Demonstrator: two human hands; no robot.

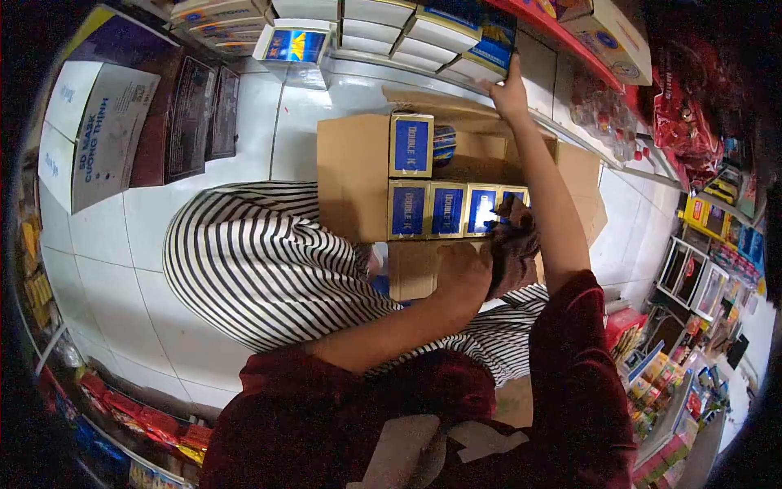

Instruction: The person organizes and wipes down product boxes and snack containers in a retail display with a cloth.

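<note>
My left hand [464,273] is closed round a dark brown cloth [515,257] over the near right part of an open cardboard carton [353,175]. Several small boxes [410,147] with blue faces and the letters "DOUBLE" stand in the carton; the cloth partly covers those on the right. A round blue-and-yellow item [444,145] lies beside the upper one. My right arm reaches across the carton to the shelf. There my right hand [510,96] grips the near right corner of a blue-and-white box [491,55] with thumb and finger.
Similar white boxes [371,37] line the low shelf ahead, one [297,49] jutting forward. Large cartons [114,130] stand on the tiled floor [151,228] at left. A red shelf edge [562,37] crosses the upper right. Packed shelves [700,326] rise at right.
</note>
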